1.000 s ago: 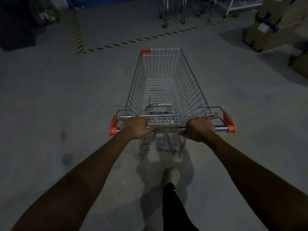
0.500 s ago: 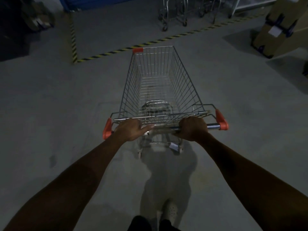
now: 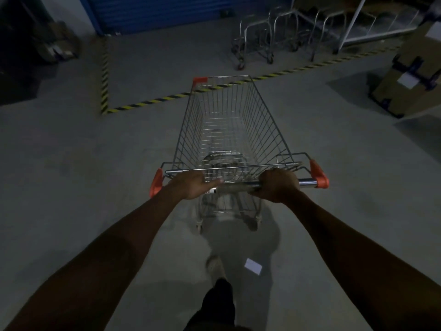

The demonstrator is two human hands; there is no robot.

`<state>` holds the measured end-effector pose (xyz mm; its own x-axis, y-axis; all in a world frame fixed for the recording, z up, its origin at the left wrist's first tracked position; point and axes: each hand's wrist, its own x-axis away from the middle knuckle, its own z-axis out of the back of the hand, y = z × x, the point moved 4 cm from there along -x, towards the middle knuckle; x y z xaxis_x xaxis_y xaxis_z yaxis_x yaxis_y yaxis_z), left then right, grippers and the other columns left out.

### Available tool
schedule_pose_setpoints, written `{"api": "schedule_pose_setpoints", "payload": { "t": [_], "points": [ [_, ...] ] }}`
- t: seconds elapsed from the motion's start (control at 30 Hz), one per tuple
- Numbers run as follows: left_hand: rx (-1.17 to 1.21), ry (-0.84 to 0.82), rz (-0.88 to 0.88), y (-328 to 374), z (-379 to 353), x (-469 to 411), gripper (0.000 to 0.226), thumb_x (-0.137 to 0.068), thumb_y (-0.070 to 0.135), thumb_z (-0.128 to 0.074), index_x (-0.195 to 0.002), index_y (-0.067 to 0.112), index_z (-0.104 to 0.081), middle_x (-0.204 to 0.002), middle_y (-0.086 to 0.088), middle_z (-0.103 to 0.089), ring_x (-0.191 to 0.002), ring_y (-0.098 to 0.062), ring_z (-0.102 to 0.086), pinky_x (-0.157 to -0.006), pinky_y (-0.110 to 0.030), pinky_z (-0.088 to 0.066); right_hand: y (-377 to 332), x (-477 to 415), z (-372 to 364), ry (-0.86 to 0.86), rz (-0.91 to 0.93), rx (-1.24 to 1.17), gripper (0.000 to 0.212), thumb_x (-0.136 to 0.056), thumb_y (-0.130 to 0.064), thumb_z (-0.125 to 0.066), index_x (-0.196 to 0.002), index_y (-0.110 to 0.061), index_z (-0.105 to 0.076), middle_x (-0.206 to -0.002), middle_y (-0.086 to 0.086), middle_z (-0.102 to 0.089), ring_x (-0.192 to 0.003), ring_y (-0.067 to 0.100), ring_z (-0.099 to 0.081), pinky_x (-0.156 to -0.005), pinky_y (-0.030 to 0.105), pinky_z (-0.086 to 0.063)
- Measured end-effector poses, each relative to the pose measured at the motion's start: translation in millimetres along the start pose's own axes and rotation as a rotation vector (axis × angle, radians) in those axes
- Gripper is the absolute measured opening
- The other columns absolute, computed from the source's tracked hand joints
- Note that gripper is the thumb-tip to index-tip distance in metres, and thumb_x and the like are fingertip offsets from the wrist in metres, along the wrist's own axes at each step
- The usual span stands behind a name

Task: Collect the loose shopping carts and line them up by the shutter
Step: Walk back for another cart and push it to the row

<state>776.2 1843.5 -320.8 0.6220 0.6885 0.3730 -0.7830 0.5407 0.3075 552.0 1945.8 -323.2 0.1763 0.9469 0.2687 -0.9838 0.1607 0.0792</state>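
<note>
While the silver wire shopping cart (image 3: 229, 130) with orange corner caps is gripped at its near handle bar (image 3: 307, 181) by left hand (image 3: 191, 185) and right hand (image 3: 278, 186), fingers curled round it, it stands mid-floor, not yet lined up. Other metal carts (image 3: 257, 41) are parked far right of the blue ribbed shutter (image 3: 155, 10). Open floor (image 3: 167, 58) is left beyond the yellow-and-black striped tape (image 3: 152, 102); cardboard boxes (image 3: 410, 80) crowd the right.

One wire cart (image 3: 272, 130), a left hand (image 3: 188, 186), a right hand (image 3: 279, 186), perhaps four parked carts (image 3: 256, 41), one slip (image 3: 253, 266).

Blurred shoe (image 3: 214, 266); shutter (image 3: 155, 13) top off-frame.
</note>
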Motion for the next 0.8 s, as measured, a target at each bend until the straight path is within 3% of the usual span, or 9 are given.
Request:
{"api": "schedule_pose_setpoints", "payload": {
  "t": [0.1,0.17,0.27,0.37,0.5,0.57,0.67,0.73,0.8],
  "points": [
    [0.037,-0.016,-0.004,-4.5,34.7,-54.0,0.082,-0.094,0.073,-0.032,-0.111,0.003,-0.069,-0.115,-0.019,-0.068,-0.112,-0.035,-0.062,-0.094,-0.040,-0.044,17.0,-60.3,17.8,-0.019,-0.029,0.012,0.049,-0.087,-0.074,-0.051,-0.085,-0.025,-0.056,-0.080,-0.004,-0.057,-0.074,0.013,-0.056,-0.069,0.031,-0.047],
    [0.057,-0.021,-0.012,-7.3,59.8,-89.4,0.084,-0.094,0.071,-0.033,-0.119,-0.003,-0.064,-0.122,-0.026,-0.064,-0.113,-0.038,-0.061,-0.097,-0.041,-0.044,28.1,-101.8,29.2,-0.013,-0.044,0.028,0.051,-0.087,-0.074,-0.051,-0.089,-0.024,-0.061,-0.079,-0.005,-0.058,-0.073,0.012,-0.058,-0.069,0.030,-0.050],
    [0.053,-0.027,-0.018,-16.5,90.3,-148.0,0.086,-0.091,0.075,-0.029,-0.104,0.000,-0.069,-0.107,-0.021,-0.068,-0.107,-0.036,-0.063,-0.095,-0.043,-0.045,46.3,-158.9,46.1,-0.037,-0.051,0.051,0.053,-0.087,-0.074,-0.050,-0.094,-0.023,-0.063,-0.079,-0.004,-0.058,-0.075,0.013,-0.060,-0.073,0.032,-0.054],
    [0.041,-0.055,-0.009,-27.2,112.3,-207.5,0.075,-0.086,0.081,-0.020,-0.059,0.019,-0.052,-0.063,-0.002,-0.051,-0.074,-0.023,-0.059,-0.087,-0.041,-0.049,65.4,-212.3,59.6,-0.059,-0.047,0.070,0.055,-0.088,-0.076,-0.045,-0.090,-0.024,-0.062,-0.074,-0.006,-0.055,-0.071,0.012,-0.059,-0.067,0.031,-0.051],
    [0.068,-0.065,0.002,-33.7,144.2,-290.1,0.066,-0.095,0.071,-0.026,-0.058,0.021,-0.050,-0.059,0.004,-0.042,-0.065,-0.017,-0.049,-0.075,-0.034,-0.041,102.9,-290.0,74.2,-0.050,-0.055,0.029,0.054,-0.087,-0.076,-0.045,-0.087,-0.025,-0.062,-0.076,-0.006,-0.058,-0.073,0.013,-0.061,-0.070,0.034,-0.055],
    [0.039,-0.066,-0.022,-31.8,161.1,-335.7,0.071,-0.094,0.072,-0.026,-0.086,0.015,-0.067,-0.071,0.002,-0.052,-0.083,-0.022,-0.059,-0.076,-0.032,-0.037,125.3,-332.1,83.2,-0.033,-0.051,0.020,0.052,-0.088,-0.074,-0.048,-0.086,-0.024,-0.061,-0.077,-0.006,-0.058,-0.073,0.012,-0.060,-0.071,0.034,-0.054],
    [0.103,-0.032,0.040,-26.2,188.4,-403.7,0.059,-0.100,0.058,-0.036,-0.119,0.009,-0.064,-0.108,-0.010,-0.066,-0.103,-0.028,-0.061,-0.081,-0.032,-0.039,163.7,-398.2,94.7,-0.014,-0.037,0.031,0.053,-0.087,-0.075,-0.047,-0.088,-0.025,-0.061,-0.081,-0.004,-0.060,-0.074,0.013,-0.060,-0.069,0.033,-0.052],
    [0.231,-0.073,0.070,-22.9,203.6,-449.1,0.047,-0.104,0.042,-0.042,-0.138,0.012,-0.053,-0.115,-0.016,-0.064,-0.097,-0.028,-0.063,-0.075,-0.025,-0.041,187.9,-441.3,102.0,-0.013,-0.027,0.056,0.057,-0.086,-0.078,-0.045,-0.089,-0.024,-0.062,-0.080,-0.004,-0.059,-0.072,0.013,-0.059,-0.068,0.032,-0.050],
    [0.285,-0.148,0.087,-22.5,216.1,-494.1,0.046,-0.106,0.031,-0.044,-0.148,0.014,-0.043,-0.099,-0.016,-0.063,-0.069,-0.018,-0.058,-0.055,-0.012,-0.039,211.6,-481.7,110.2,-0.019,-0.029,0.058,0.060,-0.084,-0.080,-0.045,-0.092,-0.023,-0.063,-0.082,-0.003,-0.060,-0.076,0.015,-0.060,-0.072,0.033,-0.050]
  ]
}}
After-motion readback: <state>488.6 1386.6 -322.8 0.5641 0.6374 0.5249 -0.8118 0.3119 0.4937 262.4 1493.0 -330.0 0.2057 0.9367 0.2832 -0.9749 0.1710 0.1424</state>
